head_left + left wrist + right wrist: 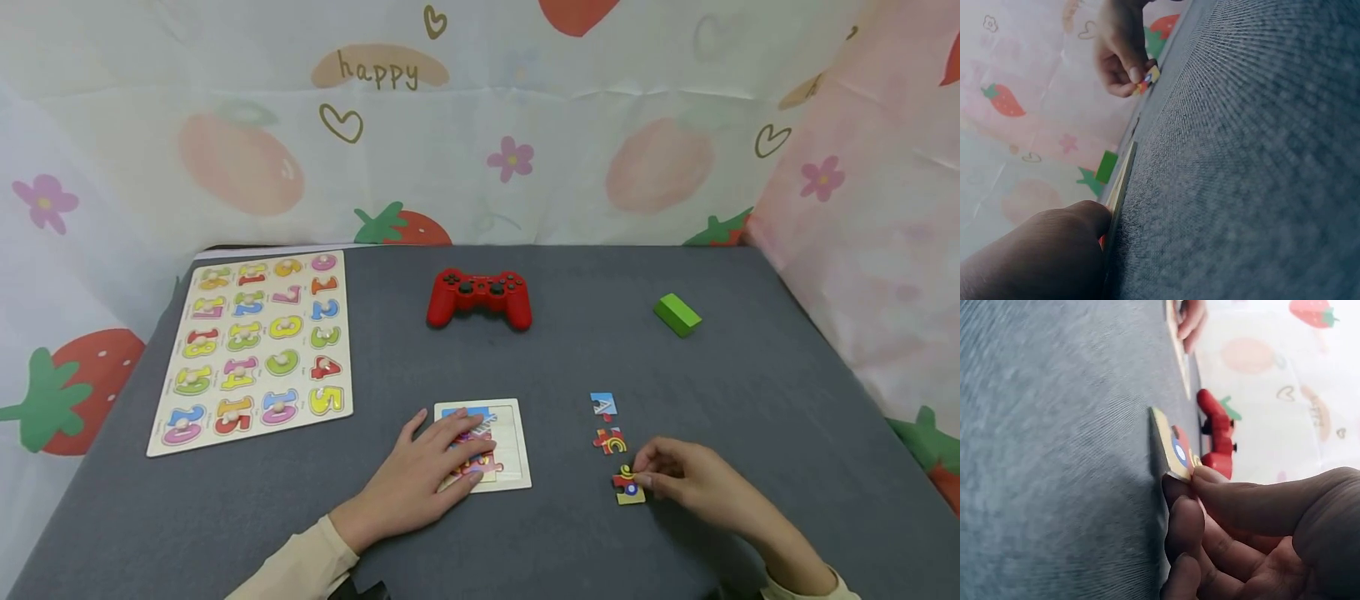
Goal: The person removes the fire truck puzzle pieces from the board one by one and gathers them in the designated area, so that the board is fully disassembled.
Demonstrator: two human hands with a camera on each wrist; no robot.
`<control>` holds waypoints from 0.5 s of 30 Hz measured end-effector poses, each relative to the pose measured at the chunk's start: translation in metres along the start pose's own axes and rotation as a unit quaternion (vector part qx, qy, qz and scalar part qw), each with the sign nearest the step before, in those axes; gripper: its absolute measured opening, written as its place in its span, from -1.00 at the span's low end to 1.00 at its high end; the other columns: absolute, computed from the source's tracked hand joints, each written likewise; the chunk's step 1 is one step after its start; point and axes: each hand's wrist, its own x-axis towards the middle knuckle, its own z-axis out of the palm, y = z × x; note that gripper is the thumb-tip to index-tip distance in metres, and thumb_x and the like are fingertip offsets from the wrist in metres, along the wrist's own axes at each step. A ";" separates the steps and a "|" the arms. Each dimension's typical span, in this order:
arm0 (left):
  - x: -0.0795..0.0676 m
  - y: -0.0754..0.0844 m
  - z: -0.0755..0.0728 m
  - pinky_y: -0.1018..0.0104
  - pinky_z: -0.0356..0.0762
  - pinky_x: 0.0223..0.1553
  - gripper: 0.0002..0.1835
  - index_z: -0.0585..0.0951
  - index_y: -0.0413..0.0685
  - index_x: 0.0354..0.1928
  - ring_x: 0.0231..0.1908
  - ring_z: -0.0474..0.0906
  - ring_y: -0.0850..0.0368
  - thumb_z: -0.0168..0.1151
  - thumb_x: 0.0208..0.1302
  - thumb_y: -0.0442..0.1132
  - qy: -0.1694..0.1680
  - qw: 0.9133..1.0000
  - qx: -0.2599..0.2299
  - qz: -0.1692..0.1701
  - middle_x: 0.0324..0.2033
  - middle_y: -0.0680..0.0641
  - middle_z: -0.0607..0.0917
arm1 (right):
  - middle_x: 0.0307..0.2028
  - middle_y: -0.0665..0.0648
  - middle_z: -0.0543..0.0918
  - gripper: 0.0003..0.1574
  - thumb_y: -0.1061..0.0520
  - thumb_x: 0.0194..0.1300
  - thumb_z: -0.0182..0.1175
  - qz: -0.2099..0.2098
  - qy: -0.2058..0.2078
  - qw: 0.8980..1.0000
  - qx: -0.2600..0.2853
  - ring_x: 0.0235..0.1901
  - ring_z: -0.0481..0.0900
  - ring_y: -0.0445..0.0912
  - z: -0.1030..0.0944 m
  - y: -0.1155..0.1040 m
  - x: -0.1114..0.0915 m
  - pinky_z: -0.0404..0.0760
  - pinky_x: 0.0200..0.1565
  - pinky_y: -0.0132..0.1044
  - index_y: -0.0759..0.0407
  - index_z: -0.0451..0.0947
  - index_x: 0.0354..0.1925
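My right hand (693,483) pinches a jigsaw piece (1174,445) by its edge between thumb and fingers, low over the cloth. The piece is yellow and red with a blue ring. Two more jigsaw pieces lie just beyond it: a red one with a yellow arc (611,441) and a light blue one (603,404). With fingers spread, my left hand (427,475) rests flat on a small white-framed puzzle board (516,450). Assembled pieces fill the board's left part, mostly hidden under the fingers, and its right part shows bare backing.
A large number puzzle board (255,350) with knobbed pieces lies at the left. Toward the back are a red game controller (480,296) and, farther right, a green block (678,314). A patterned curtain (510,108) hangs along the table's back and sides.
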 end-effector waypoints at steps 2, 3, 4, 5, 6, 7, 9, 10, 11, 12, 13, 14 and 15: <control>0.000 0.000 0.000 -0.23 -0.07 0.32 -0.58 0.48 0.38 0.24 0.41 0.11 0.16 0.05 0.36 0.12 0.005 1.000 0.000 0.004 0.34 0.12 0.35 | -0.36 0.03 0.63 -0.77 0.04 0.29 0.23 0.003 0.007 1.000 -0.011 -0.44 0.54 -0.23 0.001 0.002 0.002 0.53 -0.39 -0.31 0.16 0.53 -0.21; 0.000 0.000 0.000 -0.24 -0.07 0.31 -0.57 0.48 0.37 0.24 0.41 0.11 0.15 0.06 0.36 0.11 0.006 1.000 0.000 0.005 0.34 0.12 0.35 | -0.36 0.02 0.63 -0.78 0.03 0.29 0.23 0.006 0.011 1.000 -0.017 -0.45 0.53 -0.23 0.001 0.003 0.002 0.53 -0.40 -0.32 0.15 0.53 -0.21; 0.000 0.000 0.000 -0.24 -0.07 0.31 -0.57 0.48 0.37 0.24 0.41 0.11 0.15 0.06 0.36 0.11 0.007 1.000 -0.001 0.006 0.34 0.11 0.35 | -0.37 0.01 0.63 -0.79 0.02 0.29 0.23 0.009 0.014 1.000 -0.021 -0.45 0.53 -0.23 0.002 0.004 0.003 0.53 -0.40 -0.32 0.14 0.53 -0.22; 0.000 0.000 0.000 -0.24 -0.08 0.31 -0.57 0.48 0.37 0.25 0.41 0.11 0.15 0.05 0.36 0.11 0.005 1.000 -0.002 0.005 0.34 0.11 0.35 | -0.37 0.00 0.63 -0.78 0.02 0.29 0.23 0.007 0.016 1.000 -0.024 -0.45 0.53 -0.23 0.003 0.004 0.003 0.53 -0.40 -0.32 0.13 0.53 -0.21; 0.000 0.000 0.000 -0.23 -0.08 0.32 -0.57 0.47 0.37 0.25 0.41 0.10 0.16 0.05 0.36 0.11 0.003 1.000 -0.003 0.003 0.35 0.12 0.34 | -0.38 0.00 0.63 -0.78 0.01 0.29 0.23 0.008 0.019 0.999 -0.027 -0.45 0.54 -0.23 0.003 0.005 0.004 0.53 -0.40 -0.32 0.13 0.53 -0.21; 0.000 0.000 -0.001 -0.23 -0.09 0.32 -0.57 0.47 0.37 0.25 0.42 0.10 0.16 0.05 0.37 0.12 0.001 1.000 -0.004 0.002 0.35 0.12 0.34 | -0.38 -0.01 0.63 -0.78 0.01 0.28 0.24 0.008 0.022 0.999 -0.028 -0.45 0.55 -0.23 0.004 0.006 0.004 0.53 -0.39 -0.32 0.12 0.53 -0.22; 0.000 0.000 0.000 -0.23 -0.10 0.32 -0.57 0.47 0.37 0.25 0.42 0.09 0.17 0.04 0.37 0.12 -0.001 1.000 -0.004 0.001 0.35 0.13 0.34 | -0.38 -0.01 0.64 -0.78 0.01 0.27 0.24 0.007 0.026 0.999 -0.032 -0.44 0.56 -0.23 0.004 0.006 0.004 0.53 -0.38 -0.33 0.12 0.53 -0.21; 0.000 0.000 0.000 -0.23 -0.09 0.32 -0.57 0.47 0.37 0.25 0.42 0.09 0.17 0.05 0.37 0.11 0.000 1.000 -0.004 0.002 0.35 0.12 0.34 | -0.38 -0.01 0.64 -0.77 0.01 0.27 0.25 0.007 0.026 0.999 -0.031 -0.44 0.56 -0.24 0.005 0.006 0.004 0.54 -0.38 -0.34 0.12 0.53 -0.21; 0.000 0.000 -0.001 -0.24 -0.09 0.32 -0.58 0.47 0.37 0.25 0.41 0.10 0.16 0.05 0.37 0.11 0.001 1.000 -0.004 0.003 0.35 0.12 0.34 | -0.37 -0.01 0.63 -0.76 0.00 0.26 0.26 0.006 0.028 0.999 -0.030 -0.43 0.56 -0.24 0.005 0.005 0.003 0.54 -0.37 -0.34 0.12 0.53 -0.21; 0.000 0.000 0.000 -0.24 -0.08 0.31 -0.58 0.48 0.36 0.24 0.41 0.11 0.16 0.05 0.36 0.11 0.004 1.000 -0.003 0.005 0.34 0.11 0.35 | -0.37 0.00 0.63 -0.76 0.00 0.26 0.27 0.007 0.029 0.999 -0.030 -0.43 0.57 -0.24 0.005 0.005 0.003 0.53 -0.37 -0.35 0.12 0.53 -0.20; 0.000 0.000 0.000 -0.25 -0.07 0.31 -0.58 0.48 0.35 0.24 0.41 0.12 0.15 0.06 0.36 0.10 0.007 1.000 -0.003 0.007 0.34 0.11 0.35 | -0.37 0.00 0.62 -0.75 0.00 0.25 0.27 0.004 0.030 0.999 -0.029 -0.43 0.56 -0.25 0.005 0.004 0.003 0.53 -0.37 -0.35 0.12 0.52 -0.20; 0.000 0.000 0.000 -0.25 -0.06 0.31 -0.58 0.48 0.35 0.24 0.41 0.12 0.15 0.06 0.36 0.10 0.009 1.000 -0.002 0.008 0.34 0.11 0.36 | -0.37 0.00 0.61 -0.74 0.00 0.25 0.28 0.001 0.031 0.999 -0.030 -0.43 0.56 -0.25 0.005 0.004 0.003 0.52 -0.38 -0.36 0.12 0.52 -0.20; 0.000 0.000 0.000 -0.25 -0.06 0.30 -0.58 0.48 0.36 0.24 0.41 0.12 0.15 0.06 0.36 0.10 0.010 1.000 -0.001 0.008 0.34 0.11 0.36 | -0.37 0.00 0.60 -0.74 0.01 0.24 0.29 -0.005 0.032 0.999 -0.032 -0.43 0.55 -0.26 0.006 0.003 0.003 0.52 -0.38 -0.36 0.12 0.52 -0.20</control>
